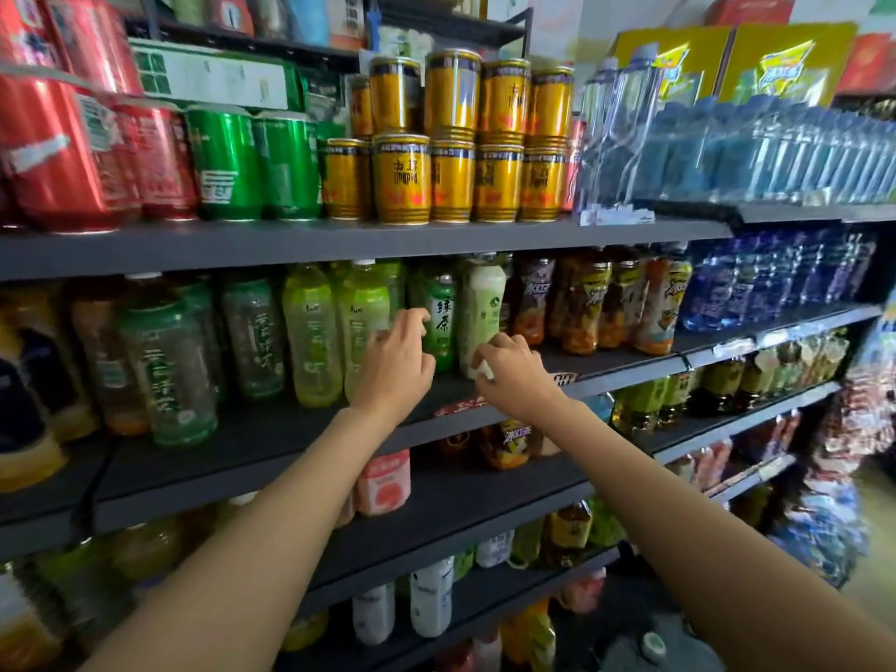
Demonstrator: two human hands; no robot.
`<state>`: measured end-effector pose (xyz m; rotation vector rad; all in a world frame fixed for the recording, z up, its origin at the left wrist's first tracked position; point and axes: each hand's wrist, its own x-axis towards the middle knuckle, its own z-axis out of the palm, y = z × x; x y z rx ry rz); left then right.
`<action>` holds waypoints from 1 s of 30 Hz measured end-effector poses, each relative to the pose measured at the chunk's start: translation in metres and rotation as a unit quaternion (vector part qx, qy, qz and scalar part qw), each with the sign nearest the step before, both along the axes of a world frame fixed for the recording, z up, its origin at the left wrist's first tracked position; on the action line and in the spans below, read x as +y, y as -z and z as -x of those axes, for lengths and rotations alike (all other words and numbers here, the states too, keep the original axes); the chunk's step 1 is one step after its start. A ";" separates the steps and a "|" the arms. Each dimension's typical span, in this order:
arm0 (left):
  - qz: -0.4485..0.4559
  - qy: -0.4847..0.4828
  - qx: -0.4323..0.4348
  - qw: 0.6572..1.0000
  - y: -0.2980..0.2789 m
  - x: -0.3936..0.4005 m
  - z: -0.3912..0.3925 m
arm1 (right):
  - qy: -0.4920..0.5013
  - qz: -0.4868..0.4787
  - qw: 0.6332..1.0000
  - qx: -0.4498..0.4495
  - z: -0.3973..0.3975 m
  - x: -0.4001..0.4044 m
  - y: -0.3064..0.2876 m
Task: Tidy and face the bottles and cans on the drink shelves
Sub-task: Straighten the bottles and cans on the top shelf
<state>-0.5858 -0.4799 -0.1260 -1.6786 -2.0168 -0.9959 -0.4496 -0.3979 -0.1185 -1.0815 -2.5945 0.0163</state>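
My left hand (pixel 395 366) reaches to the middle shelf (pixel 271 429). Its curled fingers lie in front of a yellow-green bottle (pixel 361 303) and touch the left side of a dark green tea bottle (pixel 441 322). The hand hides whether it grips either one. My right hand (pixel 514 373) holds the base of a pale green-and-white bottle (pixel 482 308) that stands just right of the tea bottle. More green tea bottles (pixel 165 361) stand to the left and brown iced-tea bottles (pixel 586 303) to the right.
The top shelf carries red cans (pixel 53 152), green cans (pixel 252 167), stacked gold cans (pixel 451 181) and wrapped water bottles (pixel 756 152). Blue bottles (pixel 756 283) stand at the far right. Lower shelves hold pink, white and yellow drinks. The front strip of the middle shelf is bare.
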 end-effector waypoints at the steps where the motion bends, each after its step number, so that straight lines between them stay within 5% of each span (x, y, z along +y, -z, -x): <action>1: 0.006 -0.002 0.006 1.000 0.001 0.006 -0.004 | -0.002 0.007 1.000 -0.004 -0.002 0.008 0.003; 15: 0.098 -0.139 0.028 0.985 0.029 0.099 -0.095 | -0.115 0.044 0.992 -0.017 -0.093 0.120 0.014; 30: 0.169 -0.157 0.031 0.972 0.034 0.162 -0.205 | -0.128 0.079 0.988 -0.035 -0.187 0.196 0.028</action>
